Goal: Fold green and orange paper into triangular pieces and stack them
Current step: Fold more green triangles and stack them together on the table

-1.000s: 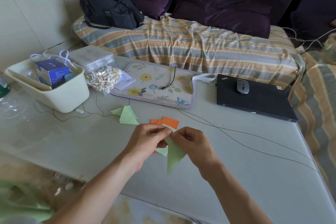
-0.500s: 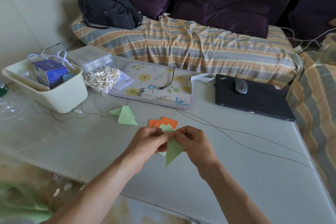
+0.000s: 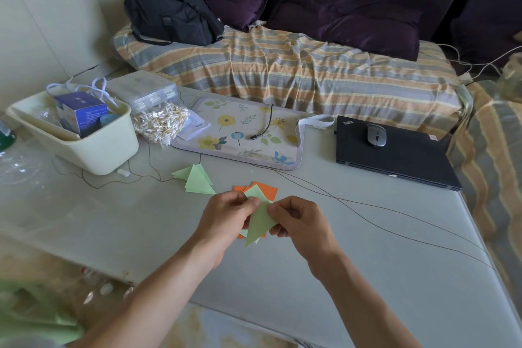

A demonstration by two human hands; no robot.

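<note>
Green paper [image 3: 261,220], already a long narrow triangle, is held up over the surface [image 3: 367,277] at lower centre of the frame, its point aimed down toward the bottom edge. It's pinched near its top left edge by the left hand [image 3: 226,217], thumb and fingers curled in on it, and on its right edge by the right hand [image 3: 296,222], fingers bent round it the same way. So both hands are closed on the one piece, neither loose.

Looks like mid-fold: a crease is probably being set or lined up, not a stacking step yet. Just behind and under the held piece, orange sheets [image 3: 267,189] and another pale green one are lying flat on the surface, seemingly unfolded. A small pile of finished green triangles [image 3: 197,181] is sitting up and to the left of the hands, near but apart from them.

For the next move, the edges would need to be matched and the crease pressed firmly, then the piece carried up-left to the pile. Thin paper, so a crooked fold is easily made if the pinch slips. Orange hasn't been started, by the look of it.
</note>
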